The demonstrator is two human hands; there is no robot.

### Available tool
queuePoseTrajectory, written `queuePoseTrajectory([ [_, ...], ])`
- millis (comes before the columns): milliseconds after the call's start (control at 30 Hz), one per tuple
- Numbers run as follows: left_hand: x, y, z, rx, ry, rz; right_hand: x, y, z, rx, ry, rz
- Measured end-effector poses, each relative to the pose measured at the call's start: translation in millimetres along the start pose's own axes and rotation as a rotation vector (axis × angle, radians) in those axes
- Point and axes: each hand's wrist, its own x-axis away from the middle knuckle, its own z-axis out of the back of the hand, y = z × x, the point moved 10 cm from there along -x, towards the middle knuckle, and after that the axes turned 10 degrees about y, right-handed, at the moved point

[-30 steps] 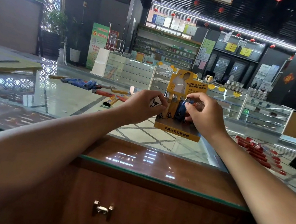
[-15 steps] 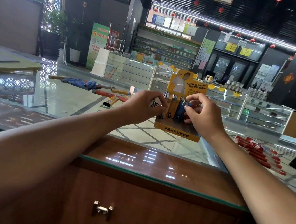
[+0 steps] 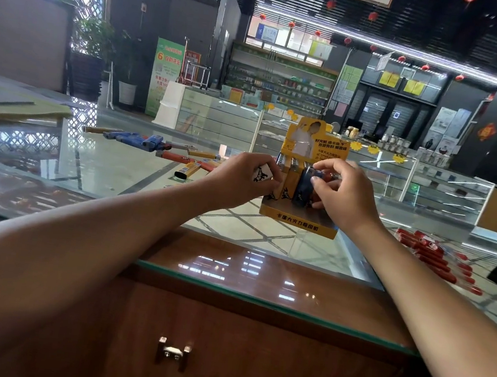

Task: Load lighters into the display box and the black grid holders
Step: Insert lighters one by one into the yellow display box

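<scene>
Glass shop counter (image 3: 101, 169). Gripping white printed lighter (image 3: 262, 173) in left hand (image 3: 242, 178), pinching blue lighter (image 3: 304, 186) in right hand (image 3: 341, 197) at yellow cardboard display box (image 3: 296, 223); push straight down.

The yellow display box (image 3: 298, 221) stands upright below the fingers (image 3: 335, 169). They pinch an upright blue lighter (image 3: 303, 186) in it and grip a white lighter (image 3: 261, 174) alongside.
</scene>
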Motion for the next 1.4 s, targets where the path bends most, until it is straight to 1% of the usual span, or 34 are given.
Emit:
queuePoseTrajectory([
  [233,-0.2,1.2,0.8,-0.007,0.011,-0.015,1.5,-1.2,-0.2,0.038,-0.008,-0.005],
  [633,0.6,1.2,1.8,-0.001,0.017,-0.013,2.1,-4.0,-0.2,0.028,-0.014,0.004],
  [733,2.9,3.4,1.8,0.031,0.010,0.007,3.7,-9.2,0.4,0.015,-0.016,0.031],
  [833,6.2,7.2,-0.6,0.088,-0.016,0.048,7.0,-20.2,-2.1,-0.022,-0.045,0.088],
  [967,10.0,15.9,-4.6,0.154,-0.065,0.046,14.0,-36.5,-8.0,-0.069,-0.116,0.140],
  [1100,12.5,22.4,-4.8,0.138,-0.067,0.030,20.4,-43.9,-11.2,-0.128,-0.181,0.113],
  [1267,15.3,29.2,-4.8,0.129,-0.093,-0.010,22.5,-47.2,-12.3,-0.184,-0.206,0.094],
  [1400,11.8,18.3,-4.6,0.210,-0.062,0.056,23.2,-46.7,-10.7,-0.164,-0.203,0.094],
])
